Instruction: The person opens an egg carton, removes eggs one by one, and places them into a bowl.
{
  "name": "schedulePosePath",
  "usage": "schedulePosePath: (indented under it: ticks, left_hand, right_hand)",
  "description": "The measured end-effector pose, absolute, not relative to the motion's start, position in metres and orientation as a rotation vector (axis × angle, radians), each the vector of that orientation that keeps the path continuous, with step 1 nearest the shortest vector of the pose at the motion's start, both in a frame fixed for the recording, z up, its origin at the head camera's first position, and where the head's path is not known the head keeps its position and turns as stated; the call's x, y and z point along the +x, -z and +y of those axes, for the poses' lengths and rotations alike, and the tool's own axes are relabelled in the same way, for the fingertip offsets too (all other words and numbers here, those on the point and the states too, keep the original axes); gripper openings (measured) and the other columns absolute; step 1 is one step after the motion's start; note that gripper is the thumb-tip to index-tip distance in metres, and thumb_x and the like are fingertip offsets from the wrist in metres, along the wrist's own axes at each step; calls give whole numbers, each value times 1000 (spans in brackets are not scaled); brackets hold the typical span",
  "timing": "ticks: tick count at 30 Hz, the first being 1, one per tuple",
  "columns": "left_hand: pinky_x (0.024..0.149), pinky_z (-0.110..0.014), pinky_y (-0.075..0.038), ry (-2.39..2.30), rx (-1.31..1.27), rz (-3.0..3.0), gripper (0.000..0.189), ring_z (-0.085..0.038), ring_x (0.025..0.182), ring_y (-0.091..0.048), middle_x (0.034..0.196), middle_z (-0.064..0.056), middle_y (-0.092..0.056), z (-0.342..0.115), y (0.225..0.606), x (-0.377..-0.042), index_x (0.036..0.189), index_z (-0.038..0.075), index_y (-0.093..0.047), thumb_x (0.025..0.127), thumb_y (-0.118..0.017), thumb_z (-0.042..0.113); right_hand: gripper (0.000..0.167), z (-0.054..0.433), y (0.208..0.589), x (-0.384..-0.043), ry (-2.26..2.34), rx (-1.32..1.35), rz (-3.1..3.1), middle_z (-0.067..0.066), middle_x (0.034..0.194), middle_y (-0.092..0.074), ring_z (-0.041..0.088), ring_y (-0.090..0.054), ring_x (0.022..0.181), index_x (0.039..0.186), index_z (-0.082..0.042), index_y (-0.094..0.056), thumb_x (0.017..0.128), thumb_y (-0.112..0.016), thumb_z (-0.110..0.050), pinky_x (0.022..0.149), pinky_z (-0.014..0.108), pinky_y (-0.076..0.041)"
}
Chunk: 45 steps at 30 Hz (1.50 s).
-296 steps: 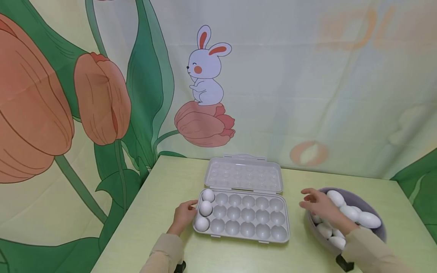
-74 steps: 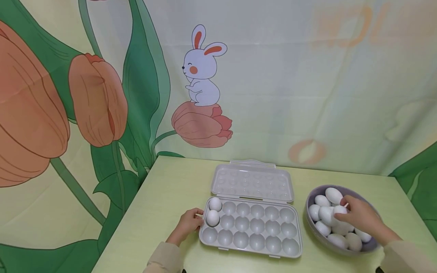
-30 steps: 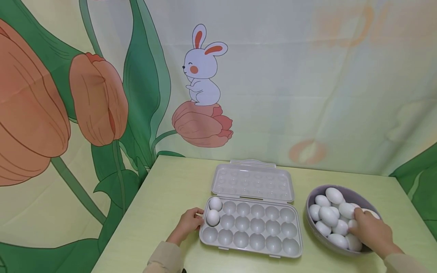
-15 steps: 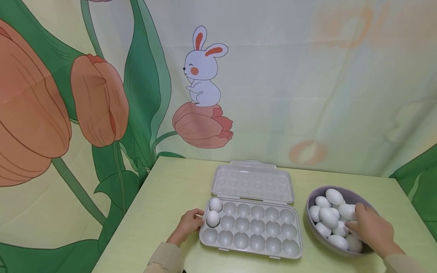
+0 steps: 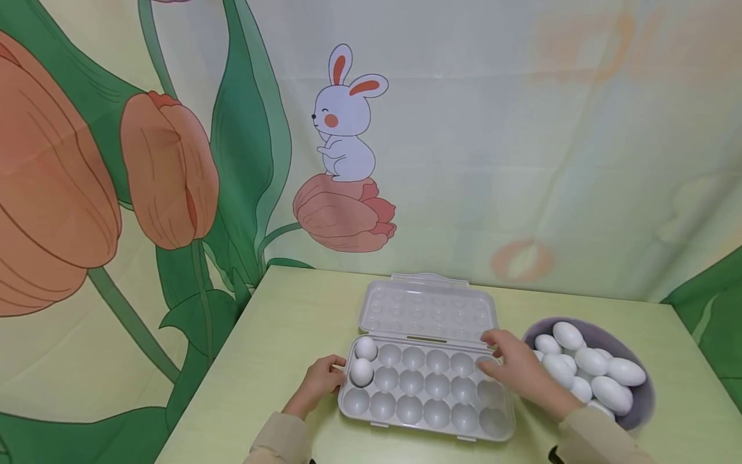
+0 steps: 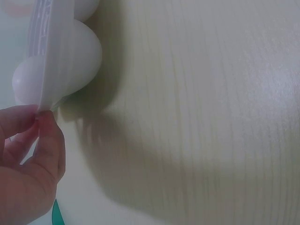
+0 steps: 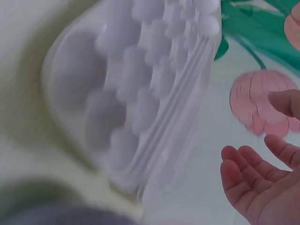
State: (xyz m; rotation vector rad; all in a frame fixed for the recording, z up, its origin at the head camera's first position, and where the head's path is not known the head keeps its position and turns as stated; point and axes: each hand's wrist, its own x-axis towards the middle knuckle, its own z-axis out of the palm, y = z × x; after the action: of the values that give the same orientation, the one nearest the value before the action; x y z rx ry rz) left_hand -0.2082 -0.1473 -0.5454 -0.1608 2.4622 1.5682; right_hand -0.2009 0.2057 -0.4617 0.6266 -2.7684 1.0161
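The egg carton (image 5: 424, 422) lies with its lid (image 5: 429, 303) folded back. Two white eggs sit in its left column, one egg (image 5: 366, 348) in the back cup and another egg (image 5: 362, 372) in the middle cup; the front-left cup is bare. With thumb and fingers, my left hand (image 5: 322, 379) pinches the carton's left rim, plain in the left wrist view. My right hand (image 5: 522, 368) hovers over the carton's right end, covering part of the back-right cup. Its fingers are spread and hold nothing in the right wrist view, where the right hand (image 7: 267, 183) is beside the carton (image 7: 136, 79).
A purple-grey bowl (image 5: 642, 415) heaped with white eggs (image 5: 591, 362) stands right of the carton, partly behind my right forearm. The pale wooden table (image 5: 301, 303) backs onto a printed curtain (image 5: 464, 161) with tulips and a rabbit.
My right hand has left the bowl and swung left over the carton. Since the oldest frame, the front-left egg has gone from its cup and the carton has shifted right and nearer.
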Motion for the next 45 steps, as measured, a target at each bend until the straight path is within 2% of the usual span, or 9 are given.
schedulePosePath:
  ticks: [6, 7, 10, 17, 22, 27, 33, 38, 45]
  left_hand:
    - [53, -27, -44, -1570, -169, 2468, 28, -12, 57, -49, 73, -9, -58, -146, 542, -208, 101, -7, -54, 73, -55, -6]
    - [52, -26, -44, -1575, -167, 2468, 28, -12, 56, -49, 72, -9, -58, -146, 543, -208, 101, -7, -54, 73, -55, -6]
    - [51, -25, -42, -1585, -168, 2468, 27, -12, 55, -48, 70, -8, -57, -145, 543, -208, 100, -8, -54, 73, -55, -7]
    - [51, -25, -43, -1589, -178, 2465, 27, -12, 56, -49, 70, -8, -57, -144, 541, -207, 100, -8, -54, 72, -55, -7]
    - [51, -25, -43, -1574, -174, 2474, 28, -13, 56, -48, 70, -8, -57, -144, 541, -207, 100, -7, -55, 72, -55, -7]
    - [52, -27, -44, -1570, -179, 2473, 27, -12, 57, -48, 71, -7, -58, -145, 542, -207, 100, -7, -55, 73, -55, -6]
    - [51, -26, -42, -1576, -193, 2469, 27, -11, 55, -45, 69, -5, -56, -145, 542, -206, 100, -7, -55, 73, -54, -7]
    - [51, -25, -43, -1572, -189, 2473, 27, -12, 55, -46, 70, -7, -57, -144, 542, -206, 100, -7, -55, 73, -54, -7]
    - [51, -26, -43, -1567, -181, 2481, 27, -11, 53, -45, 66, -4, -55, -145, 543, -206, 99, -6, -55, 71, -55, -7]
  right_hand:
    - [43, 142, 495, -217, -1237, 771, -2823, 15, 95, -58, 19, -56, 76, 107, -1, -53, 74, -68, -25, 65, 28, -46]
    - [45, 131, 496, -217, -1244, 740, -2892, 17, 98, -58, 23, -56, 79, 109, 1, -52, 73, -68, -23, 67, 31, -46]
    - [47, 103, 509, -220, -1259, 773, -2926, 19, 101, -58, 23, -57, 80, 111, 2, -51, 73, -66, -19, 68, 29, -45]
    - [46, 61, 542, -227, -1329, 803, -2832, 16, 98, -58, 17, -55, 72, 111, 1, -51, 71, -64, -18, 64, 24, -44]
    - [47, 40, 552, -226, -1368, 747, -2823, 14, 97, -56, 18, -54, 74, 111, -1, -51, 71, -67, -19, 63, 23, -43]
    - [48, 26, 553, -223, -1239, 722, -2873, 9, 97, -55, 17, -52, 82, 110, -3, -52, 69, -68, -22, 69, 26, -43]
    - [50, 13, 561, -224, -1040, 672, -2927, 5, 95, -52, 15, -51, 75, 110, -8, -53, 67, -67, -27, 61, 25, -43]
    - [51, 5, 567, -224, -979, 621, -2935, 7, 95, -51, 17, -52, 71, 109, -8, -54, 65, -69, -29, 55, 25, -41]
    - [45, 1, 556, -217, -919, 601, -2978, 7, 93, -48, 18, -52, 70, 105, -6, -55, 67, -69, -26, 55, 27, -41]
